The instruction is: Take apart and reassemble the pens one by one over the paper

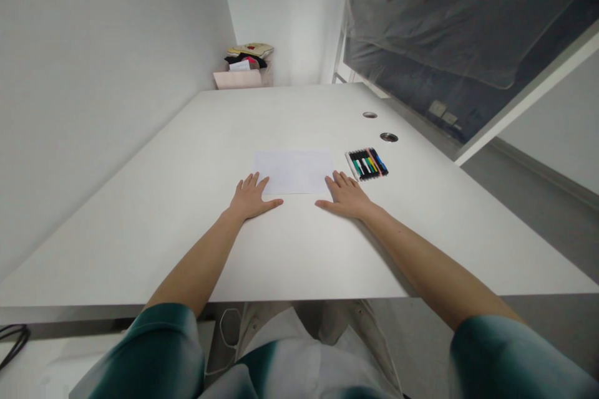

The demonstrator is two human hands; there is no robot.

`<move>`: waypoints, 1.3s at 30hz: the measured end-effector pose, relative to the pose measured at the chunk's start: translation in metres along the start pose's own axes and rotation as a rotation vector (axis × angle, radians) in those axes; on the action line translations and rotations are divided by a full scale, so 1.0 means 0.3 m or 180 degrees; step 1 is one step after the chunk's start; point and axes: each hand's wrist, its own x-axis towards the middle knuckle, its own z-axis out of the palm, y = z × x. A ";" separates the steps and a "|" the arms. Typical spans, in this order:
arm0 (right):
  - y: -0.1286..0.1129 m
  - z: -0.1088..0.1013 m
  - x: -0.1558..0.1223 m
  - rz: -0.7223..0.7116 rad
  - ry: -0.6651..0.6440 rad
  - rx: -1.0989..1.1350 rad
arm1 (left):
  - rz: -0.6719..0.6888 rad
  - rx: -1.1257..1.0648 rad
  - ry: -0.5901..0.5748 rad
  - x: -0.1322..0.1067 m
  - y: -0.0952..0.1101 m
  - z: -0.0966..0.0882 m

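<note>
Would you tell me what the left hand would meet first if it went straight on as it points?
Most likely the sheet of white paper, whose edge lies just beyond the fingertips of the left hand; the gap is hard to judge.

Worn on your head, the one camera looks forward and down from above, close over your left hand and right hand on the white desk. Its wide view runs across the desktop to the far wall, well away at the frame's top, with your shirt along the bottom edge.
</note>
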 end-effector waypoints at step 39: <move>0.001 -0.008 -0.004 0.0022 -0.0174 0.0012 | 0.0007 0.0138 -0.0153 -0.008 0.003 -0.001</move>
